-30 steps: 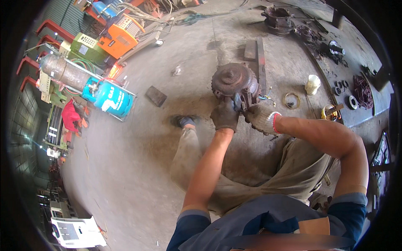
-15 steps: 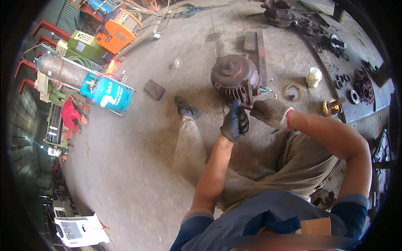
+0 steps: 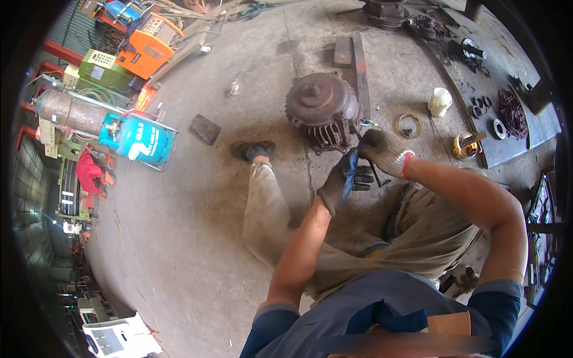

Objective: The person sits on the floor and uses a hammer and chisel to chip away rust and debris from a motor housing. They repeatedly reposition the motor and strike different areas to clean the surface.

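In front of me a rusty, finned electric motor [image 3: 322,110] rests on the concrete floor. My right hand [image 3: 385,153], in a pale knit glove with a dirty front, is closed around a slim dark rod [image 3: 376,176] close to the motor's near right side. One end of the rod points up toward the motor, the other down past my fingers; its exact kind is unclear. My left hand [image 3: 341,184], in a dark glove, is just left of the rod with its fingers apart. No object shows in its palm.
Right of the motor are a wire ring [image 3: 409,126], a white container [image 3: 440,102] and a tub with a brush [image 3: 464,145]. Black rings and parts lie on a sheet [image 3: 498,129] farther right. A flat block [image 3: 205,129] and a blue gas cylinder [image 3: 140,138] are left.
The rod has swung from roughly level between both hands to a steep slant in my right hand. My left hand has loosened and its fingers have spread. The view has shifted slightly.
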Motion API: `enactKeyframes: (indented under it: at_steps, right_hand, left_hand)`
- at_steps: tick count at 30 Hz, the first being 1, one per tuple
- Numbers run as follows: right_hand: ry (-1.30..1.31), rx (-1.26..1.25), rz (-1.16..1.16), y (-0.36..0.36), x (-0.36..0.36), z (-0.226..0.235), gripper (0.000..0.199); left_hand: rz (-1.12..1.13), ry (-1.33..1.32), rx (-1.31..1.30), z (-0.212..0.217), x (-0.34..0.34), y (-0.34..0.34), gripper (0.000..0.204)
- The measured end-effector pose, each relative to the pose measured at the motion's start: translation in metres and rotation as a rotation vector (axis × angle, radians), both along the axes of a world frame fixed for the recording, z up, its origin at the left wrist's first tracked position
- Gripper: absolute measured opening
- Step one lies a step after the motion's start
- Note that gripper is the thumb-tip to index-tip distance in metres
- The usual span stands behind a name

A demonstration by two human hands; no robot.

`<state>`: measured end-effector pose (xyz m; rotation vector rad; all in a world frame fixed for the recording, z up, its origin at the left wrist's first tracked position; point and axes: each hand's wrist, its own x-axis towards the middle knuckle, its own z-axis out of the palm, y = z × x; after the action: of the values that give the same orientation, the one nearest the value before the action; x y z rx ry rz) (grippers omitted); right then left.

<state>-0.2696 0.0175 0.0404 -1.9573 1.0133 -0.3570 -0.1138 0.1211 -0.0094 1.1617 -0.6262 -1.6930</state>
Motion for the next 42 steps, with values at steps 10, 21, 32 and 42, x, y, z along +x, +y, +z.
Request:
enactKeyframes:
  at_steps: [10,21,32,42]
  right_hand:
    - [-0.035,0.086,-0.045,-0.014,0.022,-0.003,0.033]
    - [0.164,-0.156,0.281,-0.034,-0.02,0.0,0.051]
    - [0.416,-0.057,0.45,-0.027,-0.051,-0.009,0.051]
    - [0.371,-0.01,0.462,-0.027,-0.058,0.0,0.048]
  left_hand:
    - [0.204,0.092,-0.208,0.025,-0.02,-0.006,0.042]
    - [-0.027,-0.998,-0.266,0.045,0.094,-0.018,0.025]
    - [-0.14,-1.119,-0.31,0.055,0.134,-0.067,0.027]
    - [-0.22,-1.366,-0.28,0.068,0.134,-0.078,0.032]
